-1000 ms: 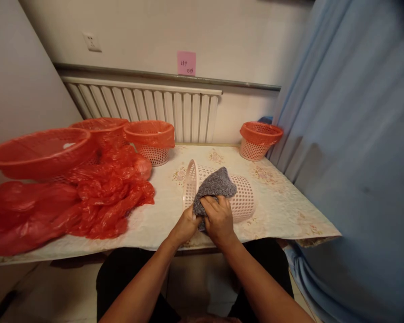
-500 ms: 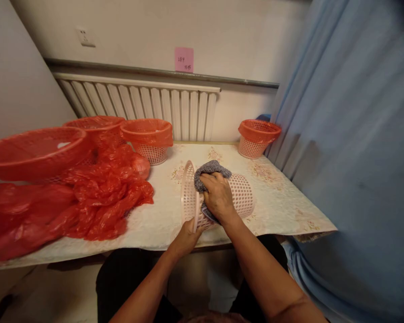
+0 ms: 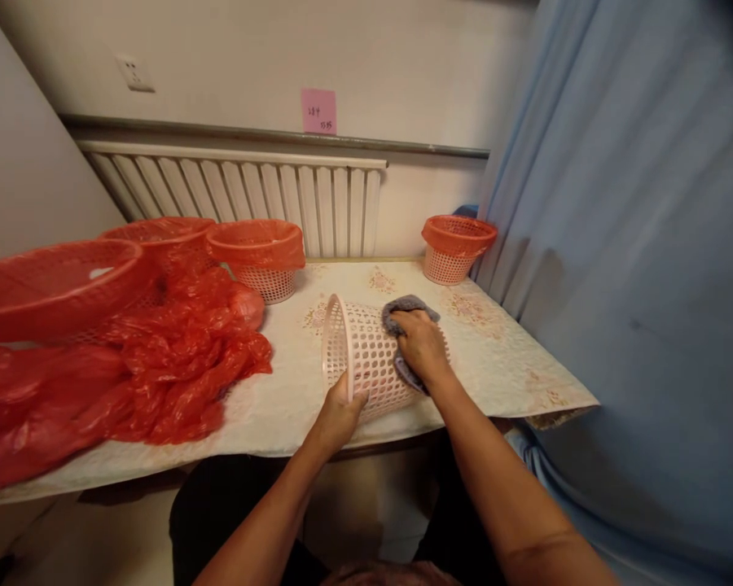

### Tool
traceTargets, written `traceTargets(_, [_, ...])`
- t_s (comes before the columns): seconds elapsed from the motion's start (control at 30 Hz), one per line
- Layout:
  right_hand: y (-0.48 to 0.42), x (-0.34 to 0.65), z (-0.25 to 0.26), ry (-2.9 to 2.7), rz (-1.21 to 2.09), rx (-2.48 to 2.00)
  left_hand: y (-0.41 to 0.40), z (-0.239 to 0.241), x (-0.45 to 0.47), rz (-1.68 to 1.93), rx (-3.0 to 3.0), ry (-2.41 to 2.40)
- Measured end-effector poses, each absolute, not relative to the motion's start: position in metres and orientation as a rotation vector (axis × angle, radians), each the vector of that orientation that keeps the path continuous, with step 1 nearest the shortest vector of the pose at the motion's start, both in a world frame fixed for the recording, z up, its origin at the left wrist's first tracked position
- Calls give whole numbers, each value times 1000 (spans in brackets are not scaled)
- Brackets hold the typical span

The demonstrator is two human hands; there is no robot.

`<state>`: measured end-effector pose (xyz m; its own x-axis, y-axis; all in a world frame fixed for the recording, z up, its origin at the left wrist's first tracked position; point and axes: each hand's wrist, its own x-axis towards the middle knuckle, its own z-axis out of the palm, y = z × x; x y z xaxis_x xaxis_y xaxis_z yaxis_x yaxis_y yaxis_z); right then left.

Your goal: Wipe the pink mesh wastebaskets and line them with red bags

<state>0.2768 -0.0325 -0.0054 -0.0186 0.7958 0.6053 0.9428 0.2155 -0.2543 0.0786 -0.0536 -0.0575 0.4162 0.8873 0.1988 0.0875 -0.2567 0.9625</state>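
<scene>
A pale pink perforated wastebasket (image 3: 372, 350) lies on its side at the front of the table, its mouth facing left. My left hand (image 3: 337, 413) is closed round the near part of its rim, thumb on the outside. A grey cloth (image 3: 409, 312) is bunched under my right hand (image 3: 423, 346), which presses it against the outer wall close to the basket's base. The base end is partly hidden behind that hand and the cloth.
Crumpled red plastic bags (image 3: 183, 358) cover the table's left side. Behind them stand red-lined baskets (image 3: 256, 244); another lined basket (image 3: 458, 244) is at the back right. A blue curtain (image 3: 616, 244) hangs along the right, and a radiator (image 3: 281, 195) runs behind the table (image 3: 501, 366).
My right hand has slid the grey cloth along the basket's wall from near the rim towards the base. My left hand keeps its hold on the rim. The view has shifted slightly right.
</scene>
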Motion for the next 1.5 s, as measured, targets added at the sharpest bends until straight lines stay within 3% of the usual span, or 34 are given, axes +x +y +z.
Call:
traceTargets(0.23, [-47, 348, -48, -1469, -350, -1814, -53, -60, 78, 972, 1657, 891])
traceTargets(0.43, [-76, 286, -64, -1411, -402, -1675, -51, -66, 78, 940, 1681, 844])
traceTargets(0.67, [-87, 192, -34, -1815, -269, -1476, -52, -79, 65, 961, 1824, 858])
traceTargets(1.0, [-43, 205, 8, -1957, -264, -1478, -46, -137, 46, 855, 1857, 896])
traceTargets(1.3, [-67, 194, -14, -1899, -284, -1436, -41, -71, 68, 955, 1703, 824])
traceTargets(1.5, [-47, 246, -25, -1850, -247, -1456, -42, -69, 69, 974, 1645, 842])
